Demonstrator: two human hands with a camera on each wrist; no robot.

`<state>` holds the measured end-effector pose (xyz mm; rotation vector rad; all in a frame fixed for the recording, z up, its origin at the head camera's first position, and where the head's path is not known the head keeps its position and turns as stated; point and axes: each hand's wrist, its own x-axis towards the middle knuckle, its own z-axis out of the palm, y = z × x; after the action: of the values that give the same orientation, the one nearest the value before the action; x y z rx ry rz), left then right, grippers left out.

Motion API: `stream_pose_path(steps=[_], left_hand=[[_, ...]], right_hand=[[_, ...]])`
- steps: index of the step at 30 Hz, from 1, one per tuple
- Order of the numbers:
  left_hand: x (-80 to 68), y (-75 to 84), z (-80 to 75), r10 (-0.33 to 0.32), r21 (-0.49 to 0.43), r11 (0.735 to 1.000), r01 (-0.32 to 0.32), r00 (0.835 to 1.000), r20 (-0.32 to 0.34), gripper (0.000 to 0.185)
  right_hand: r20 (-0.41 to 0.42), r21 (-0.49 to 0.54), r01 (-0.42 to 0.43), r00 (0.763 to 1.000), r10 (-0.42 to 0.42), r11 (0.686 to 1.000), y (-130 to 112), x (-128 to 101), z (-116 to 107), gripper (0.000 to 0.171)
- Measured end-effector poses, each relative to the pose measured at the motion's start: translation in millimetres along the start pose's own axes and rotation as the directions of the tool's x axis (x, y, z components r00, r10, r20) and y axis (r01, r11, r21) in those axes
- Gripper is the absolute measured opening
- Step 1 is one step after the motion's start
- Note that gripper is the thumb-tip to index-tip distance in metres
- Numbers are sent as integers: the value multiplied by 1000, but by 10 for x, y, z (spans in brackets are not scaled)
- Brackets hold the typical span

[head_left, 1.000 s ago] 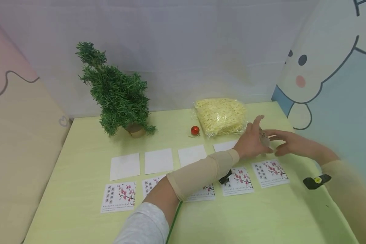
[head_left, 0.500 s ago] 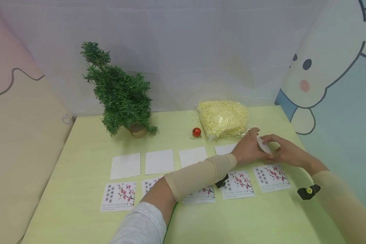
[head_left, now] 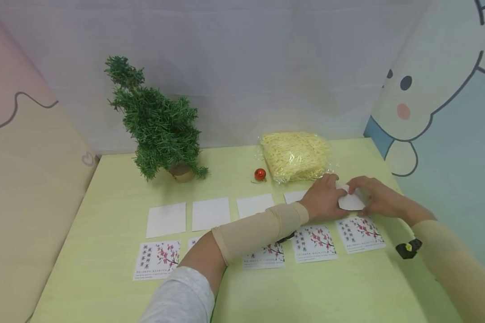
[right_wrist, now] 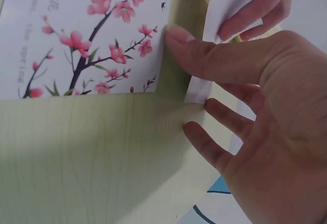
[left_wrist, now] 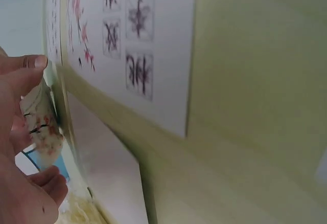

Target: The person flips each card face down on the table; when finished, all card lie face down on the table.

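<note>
Both hands, left hand [head_left: 323, 202] and right hand [head_left: 377, 199], lower now, the white card [head_left: 350, 202] down almost onto the table [head_left: 105, 197].

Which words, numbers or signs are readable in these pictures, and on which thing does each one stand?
"the spring": partly readable along the left edge of the blossom card in the right wrist view; the line above it is cut off.
Column of characters on each blossom card in the head view: too small to read.
Characters on the card in the left wrist view: blurred.
White cards: no text.
</note>
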<state>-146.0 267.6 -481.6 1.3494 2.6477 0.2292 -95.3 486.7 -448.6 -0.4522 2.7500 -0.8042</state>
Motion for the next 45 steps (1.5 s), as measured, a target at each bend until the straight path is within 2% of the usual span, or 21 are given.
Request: stream_pose_path(steps=[5,8,13,17,20,23,29,34,37,40,42,45], left_hand=[[-112,-72,-17,23,138,990,-33,997,78,62],[-172,-94,-23,27,185,982,-47,994,108,63],[-310,-142,-6,28,186,981,-45,995,98,71],[-577,-251,-149,53,158,986,-62,997,63,73],[-926,-410,-337,74,123,989,-80,996,50,73],[-1371,-628,-497,85,77,993,-87,996,27,74],[-2337,-1191,-685,39,-28,999,-41,997,-65,79],[-3189,-1623,-764,-59,-146,988,49,996,-70,78],[-3660,-1799,-788,-131,-189,975,120,990,-45,74],[-4046,-1917,-730,-209,-163,966,202,978,-24,79],[-4256,-1956,-659,-259,-132,958,256,966,-11,85],[-4473,-1980,-527,-315,-107,943,314,949,9,91]], right_hand=[[48,-60,-8,999,11,998,-43,72,27,49],[66,-73,-12,998,17,997,-84,119,33,40],[61,-90,-26,998,31,996,-201,170,60,27],[44,-107,-32,998,37,994,-384,179,105,28],[57,-121,-38,997,46,992,-638,172,155,34],[83,-128,-12,996,23,992,-987,177,231,40],[110,-147,160,983,-145,976,-1739,362,470,51],[108,-218,338,941,-321,916,-2287,663,787,58],[120,-255,398,917,-380,881,-2596,859,960,59],[162,-289,430,903,-399,855,-2888,1047,1123,63],[197,-306,451,892,-408,839,-3067,1148,1267,65],[248,-339,490,870,-427,803,-3300,1245,1526,66]])
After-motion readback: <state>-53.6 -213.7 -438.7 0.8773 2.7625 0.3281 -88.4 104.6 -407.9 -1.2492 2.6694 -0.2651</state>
